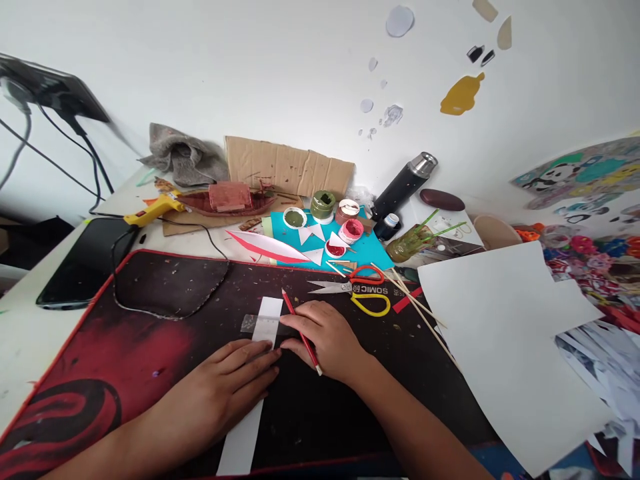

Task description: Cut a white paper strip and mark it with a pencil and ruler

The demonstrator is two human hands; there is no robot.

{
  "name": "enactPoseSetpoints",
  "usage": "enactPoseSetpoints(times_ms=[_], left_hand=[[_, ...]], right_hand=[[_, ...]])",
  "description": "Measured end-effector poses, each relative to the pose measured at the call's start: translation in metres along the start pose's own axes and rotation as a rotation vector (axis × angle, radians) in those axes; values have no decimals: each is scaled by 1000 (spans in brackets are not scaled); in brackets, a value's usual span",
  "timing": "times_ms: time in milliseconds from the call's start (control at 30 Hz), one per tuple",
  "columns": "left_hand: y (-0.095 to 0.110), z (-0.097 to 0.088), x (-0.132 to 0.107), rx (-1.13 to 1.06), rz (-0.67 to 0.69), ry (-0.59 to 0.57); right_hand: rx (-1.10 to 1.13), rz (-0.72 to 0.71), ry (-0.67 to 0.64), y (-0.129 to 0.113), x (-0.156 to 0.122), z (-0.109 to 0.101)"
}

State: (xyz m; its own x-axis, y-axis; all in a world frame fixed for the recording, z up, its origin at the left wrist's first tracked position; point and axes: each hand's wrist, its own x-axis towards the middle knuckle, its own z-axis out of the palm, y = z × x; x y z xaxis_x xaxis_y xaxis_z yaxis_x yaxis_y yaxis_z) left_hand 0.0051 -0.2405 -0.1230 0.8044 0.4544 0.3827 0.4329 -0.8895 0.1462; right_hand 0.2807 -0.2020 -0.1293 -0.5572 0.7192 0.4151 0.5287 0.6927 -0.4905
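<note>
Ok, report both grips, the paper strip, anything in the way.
Left grip resting on white paper strip. Right grip holds red pencil, at the clear ruler. Ruler lies across strip. Scissors off to the right, apart from strip.

One left hand [220,387], one right hand [323,333]; one pencil [309,348], one ruler [249,324], one paper strip [245,433], one pair of scissors [345,287]. Three paint jars [323,208], two paint lids [295,218]. One flask [404,187], one brown case [442,199], one glue gun [154,209], one phone [85,263], one model boat [229,198], one towel [185,158], one mat [160,340], one large white sheet [505,340]. The paper shreds [590,363] overlap too much to count.
</note>
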Motion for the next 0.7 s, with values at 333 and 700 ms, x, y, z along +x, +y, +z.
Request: enactPoseSetpoints(times_ms=[333, 700], left_hand=[[-3, 0, 6, -18, -51, 31], [-9, 16, 9, 148, -220, 32]], right_hand=[[-134, -24, 17, 18, 11, -2], [-116, 34, 23, 15, 8, -6]])
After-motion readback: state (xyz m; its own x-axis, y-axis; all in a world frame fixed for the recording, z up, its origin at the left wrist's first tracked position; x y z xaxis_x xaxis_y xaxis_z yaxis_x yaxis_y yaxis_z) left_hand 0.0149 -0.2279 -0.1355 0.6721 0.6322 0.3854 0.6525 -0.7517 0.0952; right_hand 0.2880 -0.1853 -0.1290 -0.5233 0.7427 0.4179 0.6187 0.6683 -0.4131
